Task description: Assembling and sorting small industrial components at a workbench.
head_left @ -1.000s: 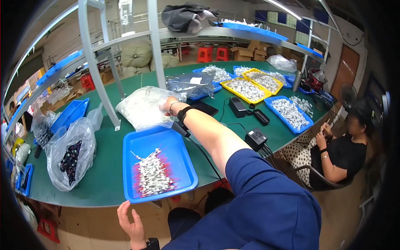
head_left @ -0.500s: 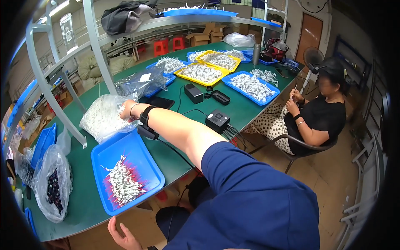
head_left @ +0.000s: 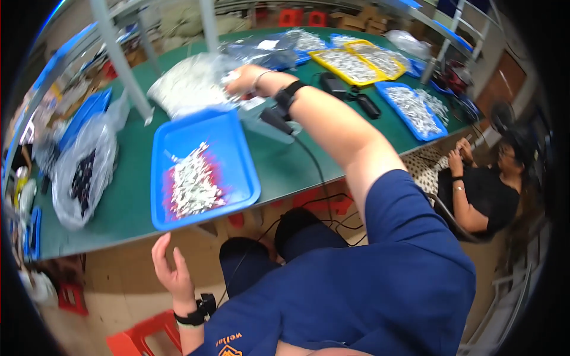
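My right hand is stretched out to the right side of a clear plastic bag full of small white pieces. Its fingers are bent together by the bag's plastic, a whitish bit at the fingertips; blur hides what exactly they grip. Below the bag, a blue tray carries a pile of thin white pieces with red ends or strands around it. My left hand hangs just off the table's front edge, below the tray, fingers apart and holding nothing.
A clear bag with dark patterned cloth lies at left. Yellow trays and a blue tray of white pieces stand at right, near a seated person. Metal rack posts rise behind; a red stool is below.
My view has tilted down and swung left, so the table sits higher and further right. More of my left forearm shows. My right hand stays at the bag of white pieces.
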The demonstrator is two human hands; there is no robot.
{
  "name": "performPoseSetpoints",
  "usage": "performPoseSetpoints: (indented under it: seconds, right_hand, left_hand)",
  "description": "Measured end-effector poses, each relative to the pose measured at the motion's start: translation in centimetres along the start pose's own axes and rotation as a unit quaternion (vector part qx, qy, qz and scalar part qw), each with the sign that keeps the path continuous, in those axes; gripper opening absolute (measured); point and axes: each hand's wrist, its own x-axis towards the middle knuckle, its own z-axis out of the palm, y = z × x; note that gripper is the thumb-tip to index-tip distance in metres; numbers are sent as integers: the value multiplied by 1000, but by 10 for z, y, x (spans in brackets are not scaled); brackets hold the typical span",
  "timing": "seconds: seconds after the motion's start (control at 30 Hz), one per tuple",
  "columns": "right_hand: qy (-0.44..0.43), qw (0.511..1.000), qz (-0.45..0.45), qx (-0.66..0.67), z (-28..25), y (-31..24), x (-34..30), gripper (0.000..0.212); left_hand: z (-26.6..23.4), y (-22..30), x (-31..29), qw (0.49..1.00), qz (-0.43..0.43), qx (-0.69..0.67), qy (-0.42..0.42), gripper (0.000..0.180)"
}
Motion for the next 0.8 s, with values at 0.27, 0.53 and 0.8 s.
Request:
performPoseSetpoints:
  seconds: [0.27, 0.53, 0.8]
  right_hand:
    - [-37, 998, 5, -57, 18, -19, -27, 27]
    - [-147, 989, -10, -23, 89, 3, -62, 33]
    - [-131, 990, -11, 49, 107, 19, -83, 35]
  left_hand:
    - [-6, 7, -1, 1000, -2, 14, -5, 31]
    - [8, 10, -2, 999, 19, 9, -37, 31]
    - [61, 47, 36, 975, 146, 24, -168, 33]
